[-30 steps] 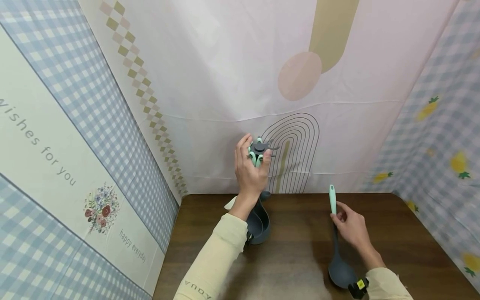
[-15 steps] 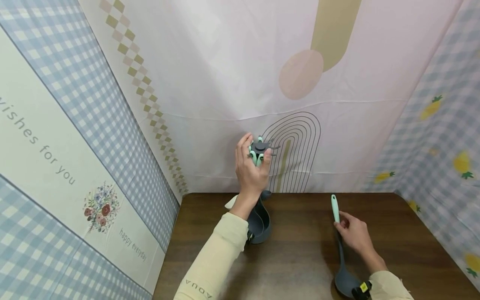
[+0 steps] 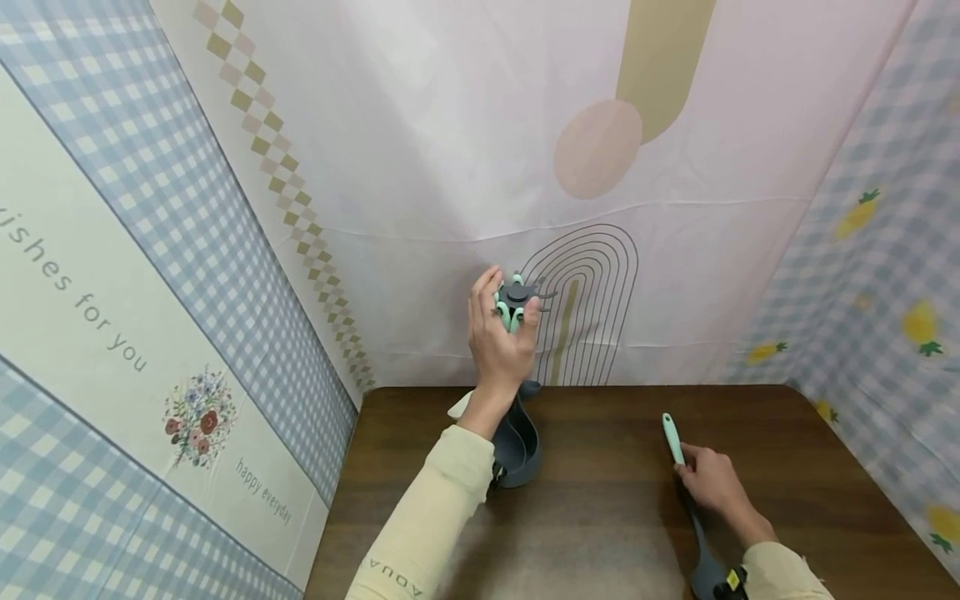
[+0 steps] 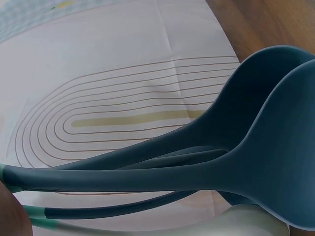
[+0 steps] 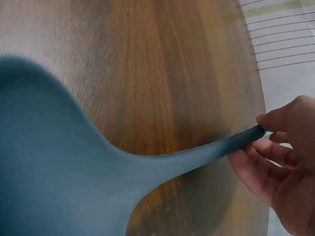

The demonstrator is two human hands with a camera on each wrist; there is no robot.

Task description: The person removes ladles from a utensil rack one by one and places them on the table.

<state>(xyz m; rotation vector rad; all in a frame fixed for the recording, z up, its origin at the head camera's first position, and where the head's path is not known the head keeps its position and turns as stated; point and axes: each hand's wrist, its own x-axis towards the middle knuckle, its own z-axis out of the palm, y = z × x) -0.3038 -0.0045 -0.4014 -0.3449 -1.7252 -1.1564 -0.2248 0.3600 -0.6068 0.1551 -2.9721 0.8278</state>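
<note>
My left hand (image 3: pixel 504 346) grips the top of a utensil holder (image 3: pixel 517 295), a dark hub ringed with mint handle ends. From it hang several dark utensils, among them a deep-bowled ladle (image 3: pixel 517 446); in the left wrist view two dark rounded heads overlap, the nearer spoon-like head (image 4: pixel 280 152) in front, with a pale utensil (image 4: pixel 246 221) below. My right hand (image 3: pixel 712 479) pinches another ladle (image 3: pixel 696 525) where its mint handle meets the dark shaft. Its broad bowl (image 5: pixel 64 162) fills the left of the right wrist view; the wrist camera partly covers it in the head view.
A dark wooden table (image 3: pixel 592 500) lies under both hands. Behind it hangs a pale patterned cloth (image 3: pixel 450 167), close to the utensil holder. Blue checked cloths flank the left side (image 3: pixel 225 250) and the right side (image 3: pixel 885 292).
My right hand has drawn the ladle down toward the near edge and slightly right, its handle tilting more. The left hand stays on the utensil holder.
</note>
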